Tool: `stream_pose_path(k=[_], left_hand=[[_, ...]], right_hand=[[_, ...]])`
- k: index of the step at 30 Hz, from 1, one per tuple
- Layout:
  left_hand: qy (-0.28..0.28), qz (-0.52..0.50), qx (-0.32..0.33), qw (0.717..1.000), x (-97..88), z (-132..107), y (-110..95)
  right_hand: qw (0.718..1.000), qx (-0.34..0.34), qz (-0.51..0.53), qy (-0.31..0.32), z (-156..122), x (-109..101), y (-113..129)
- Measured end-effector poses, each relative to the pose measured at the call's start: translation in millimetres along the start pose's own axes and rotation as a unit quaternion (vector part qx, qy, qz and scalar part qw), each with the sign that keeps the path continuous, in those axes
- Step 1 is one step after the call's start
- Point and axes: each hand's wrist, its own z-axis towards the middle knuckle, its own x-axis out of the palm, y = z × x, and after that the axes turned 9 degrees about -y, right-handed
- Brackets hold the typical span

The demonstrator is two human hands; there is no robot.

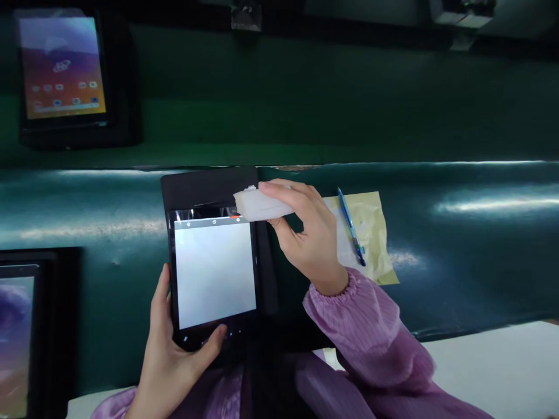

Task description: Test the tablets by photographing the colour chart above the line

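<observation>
My left hand [174, 343] grips the lower left corner of a black tablet [213, 273] whose screen glows pale grey, with the thumb resting on the bottom bezel. My right hand [305, 233] pinches a white folded cloth-like block [257, 203] and holds it against the tablet's upper right corner. The tablet lies over a black tray or holder [209, 186] on the dark green belt [458, 244]. Purple ribbed sleeves cover both wrists.
A blue pen [351, 227] lies on a yellowish sheet of paper [371, 233] just right of my right hand. Another lit tablet [61, 67] stands in a black frame at the far left. A third [17, 337] sits at the near left edge. A white table edge [502, 366] is at the lower right.
</observation>
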Motion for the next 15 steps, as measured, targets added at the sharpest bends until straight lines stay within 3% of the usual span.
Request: stream_pose_path(k=[7, 15], left_hand=[[0.032, -0.006, 0.054, 0.998, -7.5, 1.0, 5.0], [0.041, -0.031, 0.011, 0.999, -7.4, -1.7, -12.5]], right_hand=[[1.0, -0.01, 0.007, -0.005, -1.2, 1.5, -0.2], [1.0, 0.002, -0.023, 0.009, -3.5, 2.6, 2.4]])
